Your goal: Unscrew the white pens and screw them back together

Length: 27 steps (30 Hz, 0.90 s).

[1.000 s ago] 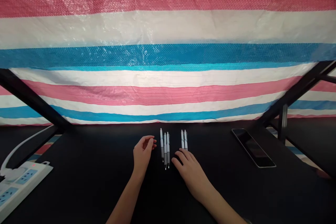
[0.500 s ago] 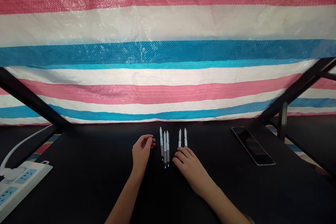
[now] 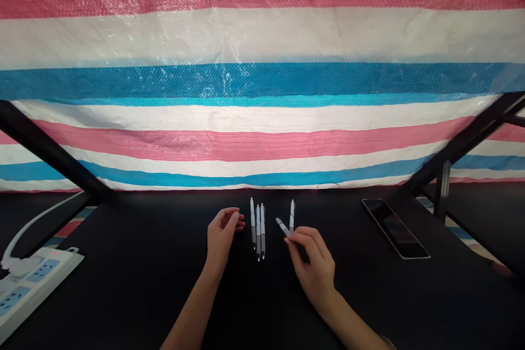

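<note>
Apart: right hand (image 3: 314, 265) pinching slanted white plastic retractable pen (image 3: 282, 226), lower end hidden by fingers; left hand (image 3: 221, 243) empty, loosely curled beside three upright-lying white-grey pens (image 3: 258, 229).

Bare left hand (image 3: 221, 243), bare right hand (image 3: 314, 268), (dark wristband (image 3: 388, 342), right wrist)

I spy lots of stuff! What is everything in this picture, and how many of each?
striped tarp: 1, red, white and blue, hanging across the back
metal struts: at least 2, black, left and right in front of the tarp
table: 1, black, under everything
pens: 5, white and grey, three together in the middle, one to their right, one in the right hand
phone: 1, black, on the table at right
power strip: 1, white with blue sockets, front left
cable: 1, white, above the power strip
left hand: 1, beside the three pens, holding nothing
right hand: 1, holding a pen
</note>
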{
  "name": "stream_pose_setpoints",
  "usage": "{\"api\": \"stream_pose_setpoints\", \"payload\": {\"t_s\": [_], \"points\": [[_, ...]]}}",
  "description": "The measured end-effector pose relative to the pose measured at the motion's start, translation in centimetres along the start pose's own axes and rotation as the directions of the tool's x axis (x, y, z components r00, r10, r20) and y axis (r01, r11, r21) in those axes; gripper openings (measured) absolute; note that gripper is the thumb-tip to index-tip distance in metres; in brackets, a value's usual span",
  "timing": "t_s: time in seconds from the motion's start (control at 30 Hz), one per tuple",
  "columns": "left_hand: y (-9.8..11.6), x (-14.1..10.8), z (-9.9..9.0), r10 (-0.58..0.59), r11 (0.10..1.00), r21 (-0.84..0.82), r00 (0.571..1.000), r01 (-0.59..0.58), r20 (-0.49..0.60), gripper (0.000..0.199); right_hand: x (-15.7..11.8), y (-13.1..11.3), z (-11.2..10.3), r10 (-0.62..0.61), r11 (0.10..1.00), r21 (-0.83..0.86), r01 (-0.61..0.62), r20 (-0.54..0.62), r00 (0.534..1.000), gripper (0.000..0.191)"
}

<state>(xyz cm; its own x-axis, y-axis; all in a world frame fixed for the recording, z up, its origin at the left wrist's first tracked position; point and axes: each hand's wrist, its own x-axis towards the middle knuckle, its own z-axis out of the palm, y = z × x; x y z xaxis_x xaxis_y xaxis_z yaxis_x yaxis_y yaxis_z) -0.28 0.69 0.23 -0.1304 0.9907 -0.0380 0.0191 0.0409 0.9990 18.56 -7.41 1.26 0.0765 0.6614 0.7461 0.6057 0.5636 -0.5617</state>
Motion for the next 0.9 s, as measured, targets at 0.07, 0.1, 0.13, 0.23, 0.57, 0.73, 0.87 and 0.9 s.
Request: {"api": "stream_pose_setpoints", "payload": {"t_s": [0.07,0.1,0.13,0.23,0.57,0.73,0.87,0.9], "points": [[0.3,-0.1,0.2,-0.061,0.993,-0.098,0.996,0.067,0.068,0.031,-0.3,-0.3,0.0,0.111,0.989,0.106,-0.101,-0.095,0.989,0.018],[0.4,-0.1,0.2,-0.097,0.982,-0.150,0.988,0.115,0.122,0.033,-0.5,-0.5,0.2,0.164,0.976,0.162,-0.147,-0.099,0.981,0.016],[0.5,-0.2,0.3,-0.131,0.966,-0.198,0.974,0.168,0.187,0.034,-0.7,-0.7,0.3,0.213,0.957,0.215,-0.193,-0.076,0.974,0.014],[0.7,-0.5,0.4,-0.164,0.914,-0.296,0.922,0.276,0.352,0.035,-1.4,-1.4,1.1,0.321,0.885,0.329,-0.330,0.083,0.943,0.009],[0.8,-0.3,-0.1,-0.154,0.846,-0.406,0.887,0.346,0.435,0.023,-2.6,-2.8,2.5,0.295,-0.248,0.363,-0.898,0.911,0.287,0.038],[0.7,-0.4,-0.3,-0.201,0.864,-0.308,0.835,0.398,0.512,0.024,-3.4,-2.3,2.5,0.109,-0.345,0.202,-0.917,0.979,0.175,0.037],[0.6,-0.4,-0.4,-0.199,0.883,-0.277,0.836,0.379,0.512,0.024,-3.4,-2.2,2.7,0.195,-0.325,0.180,-0.928,0.973,0.120,0.033],[0.6,-0.4,-0.4,-0.197,0.887,-0.275,0.841,0.372,0.504,0.024,-3.4,-2.1,2.7,0.216,-0.321,0.181,-0.930,0.970,0.114,0.033]]}}
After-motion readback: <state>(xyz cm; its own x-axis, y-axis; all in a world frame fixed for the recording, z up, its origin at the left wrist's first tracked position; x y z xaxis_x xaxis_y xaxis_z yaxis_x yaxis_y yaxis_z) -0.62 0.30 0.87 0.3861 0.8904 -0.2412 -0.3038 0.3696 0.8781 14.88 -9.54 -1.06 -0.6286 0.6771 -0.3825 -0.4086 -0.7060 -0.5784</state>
